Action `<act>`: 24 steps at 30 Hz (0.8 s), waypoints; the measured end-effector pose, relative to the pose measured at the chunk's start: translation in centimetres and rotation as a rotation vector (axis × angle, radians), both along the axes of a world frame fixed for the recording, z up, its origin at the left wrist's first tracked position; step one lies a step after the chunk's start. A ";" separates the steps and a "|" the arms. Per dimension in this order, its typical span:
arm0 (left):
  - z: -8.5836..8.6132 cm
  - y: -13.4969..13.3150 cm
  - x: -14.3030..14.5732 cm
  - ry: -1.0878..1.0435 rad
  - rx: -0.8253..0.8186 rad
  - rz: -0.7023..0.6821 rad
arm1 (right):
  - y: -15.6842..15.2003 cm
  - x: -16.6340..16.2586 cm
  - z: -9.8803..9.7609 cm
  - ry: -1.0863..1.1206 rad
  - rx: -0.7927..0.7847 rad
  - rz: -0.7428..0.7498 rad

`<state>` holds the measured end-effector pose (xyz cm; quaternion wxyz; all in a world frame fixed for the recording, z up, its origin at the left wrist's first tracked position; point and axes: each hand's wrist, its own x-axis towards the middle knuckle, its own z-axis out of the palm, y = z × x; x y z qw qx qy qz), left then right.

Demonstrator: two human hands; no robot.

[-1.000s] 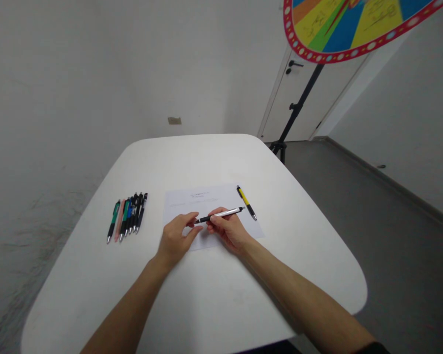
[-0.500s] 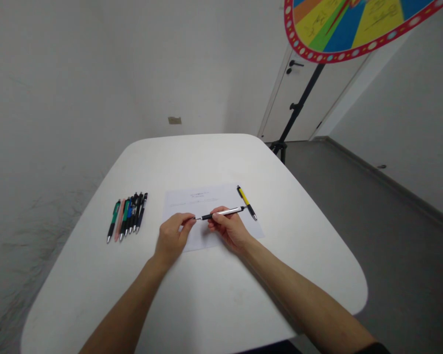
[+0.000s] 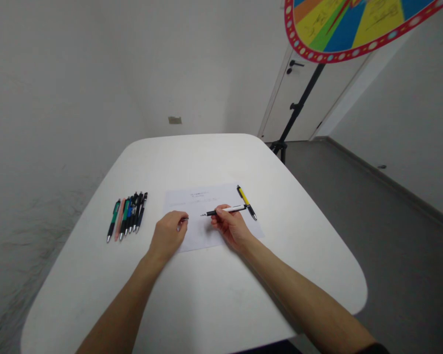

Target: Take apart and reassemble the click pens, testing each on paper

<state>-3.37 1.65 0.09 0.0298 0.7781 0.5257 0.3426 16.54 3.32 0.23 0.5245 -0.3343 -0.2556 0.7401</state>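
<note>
Two hands show: one left hand [image 3: 168,235] and one right hand [image 3: 232,228]. The pens come to nine in all. One silver-and-black pen [image 3: 227,210] is held in the right fingers [image 3: 217,220], and one yellow pen [image 3: 246,202] lies just beyond them. A row of pens [image 3: 128,215] lies well to the left of the left fingers [image 3: 179,221], seven as far as the tight packing allows a count. One small dark part [image 3: 184,219] is pinched at the left fingertips. One sheet of paper [image 3: 199,196] lies under both sets of fingers, on one white worktop [image 3: 206,295]. One coloured wheel [image 3: 354,24] stands far beyond the fingers.
</note>
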 end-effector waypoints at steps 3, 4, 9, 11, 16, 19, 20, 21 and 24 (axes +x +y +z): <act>-0.2 0.2 -0.4 0.091 -0.013 -0.014 | 0.0 0.0 0.0 -0.002 0.010 0.000; -0.3 0.2 -0.4 0.112 -0.022 -0.017 | 0.0 0.0 0.0 -0.005 0.012 0.001; -0.4 0.1 -0.5 0.160 -0.059 -0.028 | 0.0 -0.1 -0.1 -0.029 0.018 0.002; -0.5 0.2 -0.5 0.147 -0.055 -0.036 | 0.0 -0.1 -0.1 -0.041 0.028 0.005; -0.6 0.3 -0.5 0.098 -0.061 -0.041 | 0.0 -0.1 0.0 -0.041 0.045 0.009; -0.2 0.1 -0.3 0.062 -0.038 -0.016 | -0.1 -0.2 0.1 -0.034 0.042 0.021; 0.1 0.0 -0.2 0.041 -0.019 -0.019 | -0.1 -0.2 0.1 -0.036 0.043 0.026; 0.4 -0.2 0.0 0.017 0.002 -0.033 | -0.1 -0.2 0.1 -0.040 0.045 0.030; 1.2 -0.5 0.5 -0.066 0.067 -0.089 | -0.3 -0.4 0.0 -0.050 0.064 0.045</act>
